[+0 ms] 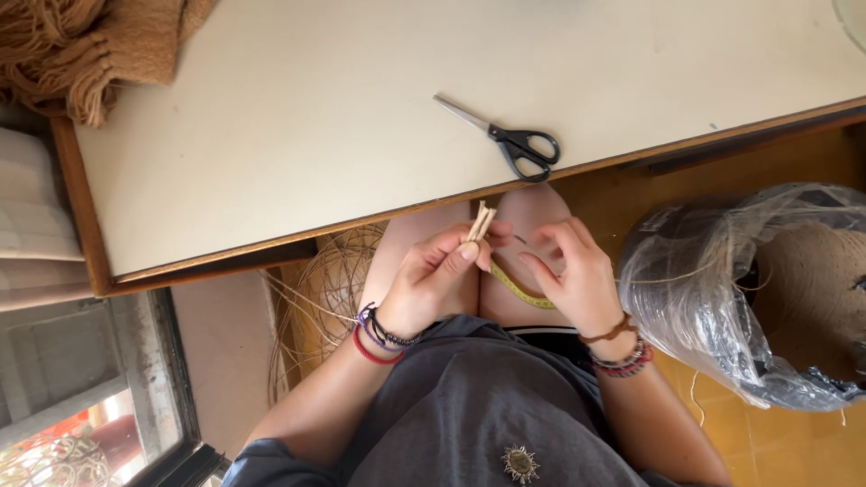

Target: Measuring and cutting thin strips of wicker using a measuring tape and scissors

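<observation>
My left hand (433, 275) pinches a small bundle of pale wooden sticks (479, 222), held upright just below the table's front edge. My right hand (570, 271) is close beside it, fingers curled, holding a thin dark needle-like piece (520, 240) near the sticks. A yellow cord (519, 289) lies across my bare knees under both hands. Both wrists wear several bracelets.
Black-handled scissors (505, 137) lie on the cream table (298, 117) near its wooden front edge. A big spool of twine wrapped in clear plastic (749, 289) stands on the floor at right. Loose straw fibres (325, 298) lie under the table. A brown fringed cloth (81, 45) sits far left.
</observation>
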